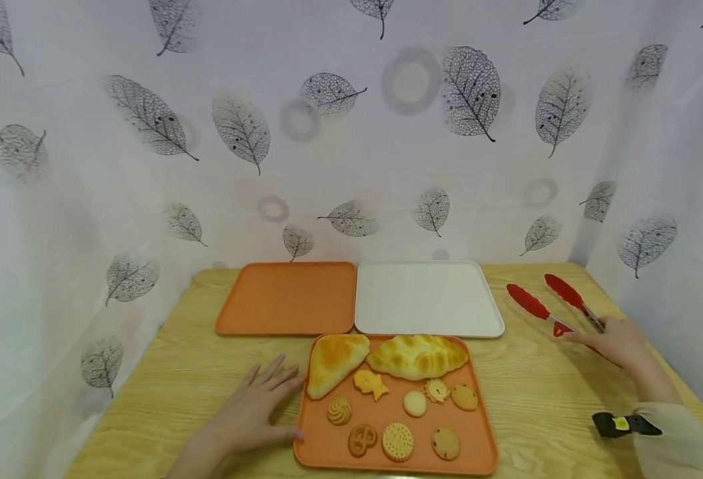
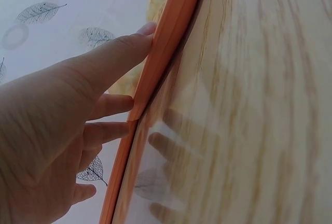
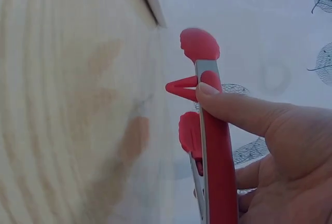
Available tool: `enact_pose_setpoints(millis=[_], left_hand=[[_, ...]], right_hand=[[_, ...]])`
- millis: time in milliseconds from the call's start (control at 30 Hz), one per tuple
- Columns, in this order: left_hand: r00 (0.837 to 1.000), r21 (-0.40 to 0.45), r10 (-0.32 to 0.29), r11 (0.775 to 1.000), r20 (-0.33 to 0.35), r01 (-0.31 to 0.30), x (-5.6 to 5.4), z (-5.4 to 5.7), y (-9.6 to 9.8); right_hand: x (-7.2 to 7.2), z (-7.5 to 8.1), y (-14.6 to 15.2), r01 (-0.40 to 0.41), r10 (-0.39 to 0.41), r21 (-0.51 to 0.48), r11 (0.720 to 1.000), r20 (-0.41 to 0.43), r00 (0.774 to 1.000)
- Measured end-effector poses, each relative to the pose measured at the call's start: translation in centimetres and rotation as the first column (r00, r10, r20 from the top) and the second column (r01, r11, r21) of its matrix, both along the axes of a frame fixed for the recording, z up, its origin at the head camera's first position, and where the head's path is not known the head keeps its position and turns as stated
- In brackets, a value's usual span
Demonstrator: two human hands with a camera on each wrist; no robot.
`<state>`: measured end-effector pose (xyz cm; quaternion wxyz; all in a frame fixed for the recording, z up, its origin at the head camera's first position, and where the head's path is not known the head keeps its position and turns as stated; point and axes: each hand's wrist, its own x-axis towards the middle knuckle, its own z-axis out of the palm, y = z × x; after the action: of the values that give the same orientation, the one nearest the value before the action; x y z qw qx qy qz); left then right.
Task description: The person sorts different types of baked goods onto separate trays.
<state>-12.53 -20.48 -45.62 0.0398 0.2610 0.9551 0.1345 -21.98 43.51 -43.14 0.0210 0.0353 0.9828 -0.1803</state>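
Note:
In the head view, my right hand [image 1: 621,342] grips a pair of red tongs [image 1: 528,301], whose two arms stand spread apart over the right side of the table. The right wrist view shows the thumb lying along one red handle. My left hand [image 1: 243,412] is beside the near orange tray [image 1: 327,451], its fingers spread and the thumb touching the left rim. On that tray lie a triangular bread [image 1: 333,362], a long ridged bread [image 1: 417,357], a fish-shaped cracker [image 1: 371,384], a pretzel [image 1: 362,440], a swirl cookie [image 1: 339,411] and several round cookies [image 1: 397,442].
Behind the near tray, another orange tray [image 1: 288,299] and a white tray [image 1: 426,299] stand side by side with nothing on them. A leaf-patterned curtain [image 1: 351,153] surrounds the back and sides of the wooden table [image 1: 543,412].

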Motion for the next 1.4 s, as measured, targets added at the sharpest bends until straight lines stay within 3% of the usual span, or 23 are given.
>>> enact_pose_setpoints(millis=[267, 467, 700, 1000, 1200, 1400], left_hand=[[1.000, 0.000, 0.012, 1.000, 0.006, -0.012, 0.0, 0.0, 0.1], [1.000, -0.002, 0.007, 1.000, -0.011, -0.007, 0.0, 0.1, 0.1], [0.999, -0.005, -0.013, 1.000, -0.031, 0.013, 0.0, 0.2, 0.1], [0.999, -0.005, -0.022, 1.000, -0.048, 0.022, 0.0, 0.1, 0.1], [0.999, -0.001, -0.022, 1.000, -0.048, 0.022, 0.0, 0.1, 0.1], [0.999, 0.000, -0.019, 1.000, -0.037, 0.019, 0.0, 0.3, 0.1]], right_hand=[[0.6, 2.5, -1.4, -0.054, 0.053, -0.009, 0.998, -0.083, 0.995], [1.5, 4.4, -3.7, -0.102, 0.102, 0.010, 0.995, -0.182, 0.978], [2.5, 6.2, -6.7, -0.194, 0.192, 0.015, 0.981, -0.232, 0.953], [3.7, 6.1, -10.2, -0.358, 0.344, 0.026, 0.933, -0.345, 0.873], [4.1, 5.5, -12.2, -0.416, 0.409, 0.031, 0.909, -0.271, 0.872], [4.5, 4.5, -13.8, -0.472, 0.478, 0.091, 0.877, -0.261, 0.838]])
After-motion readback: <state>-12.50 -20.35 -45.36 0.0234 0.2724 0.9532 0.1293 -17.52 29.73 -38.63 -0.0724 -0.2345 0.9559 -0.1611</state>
